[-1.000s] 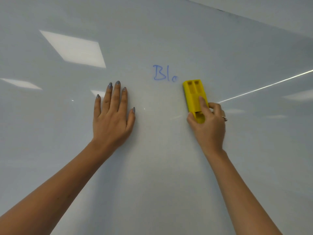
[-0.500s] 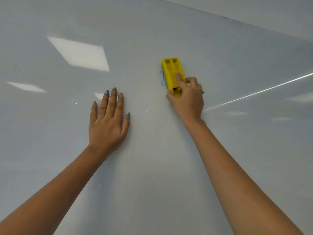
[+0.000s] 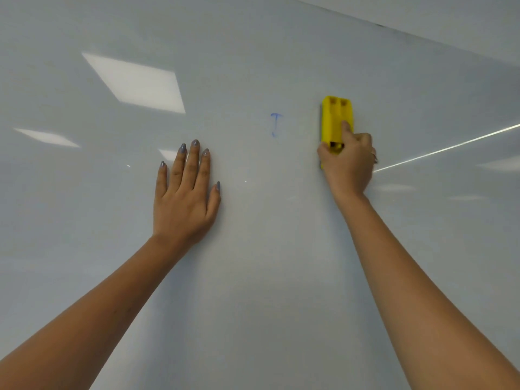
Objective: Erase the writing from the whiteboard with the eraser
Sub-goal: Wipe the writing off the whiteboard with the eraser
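Right of leftover writing, eraser has moved.

My right hand covers the lower end of the yellow plastic block eraser, I cannot read the faint blue marker remnant, and both forearms run off the bottom edge.

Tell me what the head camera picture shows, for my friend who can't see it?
A right hand grips a yellow eraser against a whiteboard, just right of a faint blue marker smudge. The left hand rests flat on the board.
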Demonstrator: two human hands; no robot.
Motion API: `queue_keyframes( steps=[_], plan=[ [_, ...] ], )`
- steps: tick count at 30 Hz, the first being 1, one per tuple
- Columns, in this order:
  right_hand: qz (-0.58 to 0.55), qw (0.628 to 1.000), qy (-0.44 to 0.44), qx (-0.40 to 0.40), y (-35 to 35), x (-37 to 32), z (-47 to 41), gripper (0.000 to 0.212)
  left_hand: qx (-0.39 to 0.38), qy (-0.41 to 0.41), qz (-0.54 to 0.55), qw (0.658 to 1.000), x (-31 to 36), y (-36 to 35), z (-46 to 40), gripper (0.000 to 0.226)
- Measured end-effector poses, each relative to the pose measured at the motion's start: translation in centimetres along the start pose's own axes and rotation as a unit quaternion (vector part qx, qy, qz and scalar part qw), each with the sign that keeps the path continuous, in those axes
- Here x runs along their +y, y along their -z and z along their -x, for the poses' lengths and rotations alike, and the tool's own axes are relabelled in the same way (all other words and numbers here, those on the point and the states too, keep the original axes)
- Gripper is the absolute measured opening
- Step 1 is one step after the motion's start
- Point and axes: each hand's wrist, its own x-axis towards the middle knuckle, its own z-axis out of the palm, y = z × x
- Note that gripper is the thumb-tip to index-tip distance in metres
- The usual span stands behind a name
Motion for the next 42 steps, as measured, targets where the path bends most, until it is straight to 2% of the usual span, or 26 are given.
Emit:
queue_keyframes(
  steps=[2, 5, 8, 11, 14, 16, 18, 20, 22, 25, 28, 31, 36, 39, 42],
  plan=[
    [-0.01, 0.996, 0.085, -0.039, -0.9, -2.7, 1.1, 0.058, 0.001, -0.001, 0.0, 1.0, 0.0, 0.0, 0.0, 0.062],
    [-0.038, 0.962, 0.245, -0.115, -1.7, -5.4, 4.2, 0.056, 0.003, -0.002, -0.002, 1.0, -0.1, 0.1, 0.0, 0.062],
    [-0.033, 0.934, 0.328, -0.137, -1.9, -5.2, 5.9, 0.056, 0.007, -0.006, -0.007, 1.0, -0.1, 0.1, 0.0, 0.061],
    [-0.006, 0.952, 0.293, -0.087, -1.5, -3.8, 4.2, 0.055, 0.003, -0.005, -0.004, 1.0, -0.2, 0.1, 0.0, 0.062],
    [0.024, 0.99, 0.141, -0.022, -0.9, -1.8, 0.6, 0.058, 0.0, -0.004, 0.0, 1.0, -0.2, 0.1, 0.1, 0.062],
    [0.02, 0.999, 0.04, 0.001, -0.7, -1.0, -1.1, 0.06, 0.001, -0.004, 0.001, 1.0, -0.2, 0.1, 0.1, 0.062],
    [0.014, 1.0, 0.002, 0.009, -1.0, -1.3, -1.5, 0.061, 0.0, -0.003, 0.002, 1.0, -0.1, 0.1, 0.2, 0.062],
    [0.014, 0.999, 0.047, -0.003, -1.7, -2.9, -0.3, 0.06, -0.002, -0.002, 0.002, 1.0, -0.1, 0.1, 0.1, 0.062],
    [0.006, 0.988, 0.149, -0.033, -2.5, -4.9, 2.0, 0.059, -0.005, -0.001, 0.001, 1.0, -0.2, 0.0, 0.1, 0.063],
    [-0.018, 0.949, 0.302, -0.083, -3.5, -7.2, 6.1, 0.056, -0.004, -0.001, -0.007, 1.0, -0.3, 0.0, 0.0, 0.062],
    [-0.003, 0.931, 0.351, -0.098, -3.3, -7.2, 6.7, 0.056, -0.003, -0.003, -0.003, 1.0, -0.3, -0.1, 0.1, 0.062],
    [0.007, 0.95, 0.301, -0.075, -2.4, -5.0, 3.8, 0.056, -0.003, -0.004, 0.003, 1.0, -0.3, 0.1, 0.1, 0.062],
    [0.025, 0.994, 0.102, -0.002, 0.1, 2.2, -2.1, 0.06, -0.007, -0.005, 0.008, 1.0, -0.2, 0.1, 0.2, 0.062],
    [0.031, 0.999, -0.008, 0.031, 1.8, 6.8, -3.3, 0.059, -0.006, -0.007, 0.009, 1.0, -0.3, 0.1, 0.2, 0.062],
    [0.059, 0.994, -0.068, 0.057, 2.8, 9.8, -2.5, 0.051, -0.003, -0.008, 0.011, 1.0, -0.3, -0.1, 0.2, 0.062]
  ],
)
